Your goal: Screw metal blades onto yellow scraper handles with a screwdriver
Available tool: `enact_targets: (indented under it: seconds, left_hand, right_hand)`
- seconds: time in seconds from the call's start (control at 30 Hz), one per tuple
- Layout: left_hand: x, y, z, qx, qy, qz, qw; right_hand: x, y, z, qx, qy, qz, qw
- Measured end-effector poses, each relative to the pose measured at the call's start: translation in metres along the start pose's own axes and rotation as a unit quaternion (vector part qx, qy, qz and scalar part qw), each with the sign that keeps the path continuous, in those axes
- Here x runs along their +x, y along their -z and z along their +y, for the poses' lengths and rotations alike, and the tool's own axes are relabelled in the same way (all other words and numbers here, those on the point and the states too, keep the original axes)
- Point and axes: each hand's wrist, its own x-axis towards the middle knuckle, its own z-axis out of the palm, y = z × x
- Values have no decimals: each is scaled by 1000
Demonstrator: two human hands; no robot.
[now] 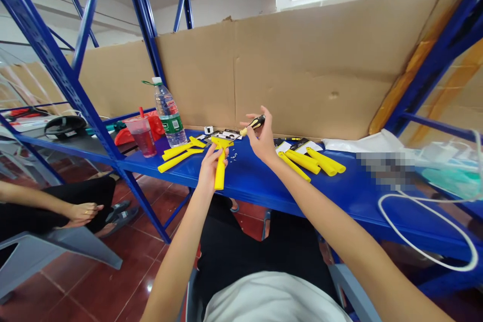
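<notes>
My left hand is closed around a yellow T-shaped plastic scraper, its wide head pointing away from me and its handle toward me. In my right hand, raised to the right of the scraper, is a screwdriver with a black and pale yellow handle, gripped with some fingers spread. Its shaft points left, above the scraper head; whether it touches anything I cannot tell. Small loose bits, possibly screws, lie between the hands. Two similar yellow scrapers rest left of my left hand.
Several yellow handles lie at the right on black-and-white cards. A water bottle and a cup of red drink stand left on the blue table. Cardboard walls the back. A white cable hangs right; another person's hands are left.
</notes>
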Motion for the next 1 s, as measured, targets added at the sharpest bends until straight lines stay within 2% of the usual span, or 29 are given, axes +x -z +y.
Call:
enact_targets:
  seconds: [0.23, 0.43, 0.63, 0.83, 1.0]
  left_hand:
    - [1, 1, 0, 13, 6, -11, 1000]
    - [0, 2, 1, -4, 3, 2, 1000]
    - [-3, 0, 3, -9, 12, 5, 1000]
    - [-3, 0, 3, -23, 7, 4, 1000]
    - [-3, 1, 3, -27, 10, -18, 999]
  right_hand:
    - [-2, 1, -2, -50, -13, 30, 998]
    - [-2, 0, 2, -22, -12, 1, 1000]
    - [1, 4, 1, -31, -37, 58, 997]
    - [-1, 3, 0, 7, -29, 13, 999]
    - [0, 6, 3, -58, -14, 40, 997]
